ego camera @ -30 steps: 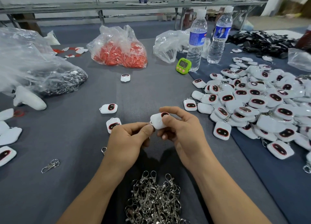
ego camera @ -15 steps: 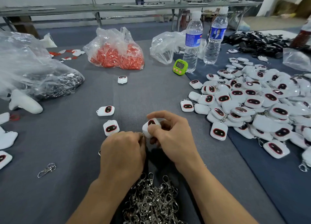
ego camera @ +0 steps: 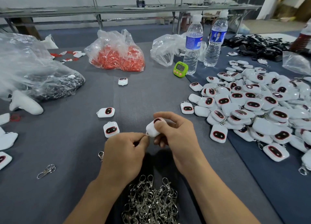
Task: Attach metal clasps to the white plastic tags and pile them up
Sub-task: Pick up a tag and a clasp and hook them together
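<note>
Currently, we hold one white tag [ego camera: 152, 128] above the grey table cover [ego camera: 75, 148], in the middle of the work area and just behind the heap of clasps [ego camera: 151, 202]. Our right hand [ego camera: 176, 136] grasps the white tag, with the thumb on its side and curled fingers behind it; the dark window of the tag faces up and away from us. Our left hand [ego camera: 124, 153] is curled, and its thumb and forefinger pinch a metal clasp [ego camera: 146, 134] that touches the lower corner of the tag. Only a small bright part of this clasp shows; the hand hides the rest.

Two loose tags [ego camera: 111, 129] lie just left of the hands, face up. A single clasp [ego camera: 101, 155] lies beside the left hand, and another clasp [ego camera: 46, 171] lies well apart to the left. The pile of tags [ego camera: 252, 106] fills the right side of the table. A green timer [ego camera: 180, 69] stands against a water bottle [ego camera: 192, 45] at the rear.
</note>
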Demonstrator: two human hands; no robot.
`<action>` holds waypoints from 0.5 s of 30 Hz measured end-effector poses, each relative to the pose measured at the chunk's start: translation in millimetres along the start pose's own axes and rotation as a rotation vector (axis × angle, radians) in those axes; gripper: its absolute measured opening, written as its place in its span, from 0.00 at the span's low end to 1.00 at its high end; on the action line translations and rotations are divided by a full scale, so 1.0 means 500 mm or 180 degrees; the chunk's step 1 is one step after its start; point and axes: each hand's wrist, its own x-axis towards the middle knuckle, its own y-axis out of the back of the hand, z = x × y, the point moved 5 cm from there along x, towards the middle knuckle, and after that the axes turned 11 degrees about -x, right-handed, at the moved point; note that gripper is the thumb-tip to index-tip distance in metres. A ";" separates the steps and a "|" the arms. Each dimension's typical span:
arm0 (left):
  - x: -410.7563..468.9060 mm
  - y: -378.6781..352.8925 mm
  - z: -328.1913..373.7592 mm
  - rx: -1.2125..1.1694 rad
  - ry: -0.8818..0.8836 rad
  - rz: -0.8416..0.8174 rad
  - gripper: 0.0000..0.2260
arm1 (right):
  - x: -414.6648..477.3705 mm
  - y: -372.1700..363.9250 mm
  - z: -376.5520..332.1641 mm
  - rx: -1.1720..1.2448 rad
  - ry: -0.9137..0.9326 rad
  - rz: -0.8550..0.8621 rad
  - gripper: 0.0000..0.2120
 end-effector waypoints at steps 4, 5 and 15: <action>-0.007 0.001 0.016 0.1365 -0.0580 0.0024 0.14 | -0.015 -0.015 -0.002 -0.0887 0.0421 0.0132 0.12; -0.007 0.002 0.014 0.1328 -0.0509 0.0075 0.14 | -0.016 -0.018 -0.002 -0.0854 0.0414 0.0125 0.12; -0.001 0.018 0.014 -0.0754 0.0174 0.0519 0.13 | 0.001 -0.003 -0.001 -0.0011 -0.0001 -0.0011 0.03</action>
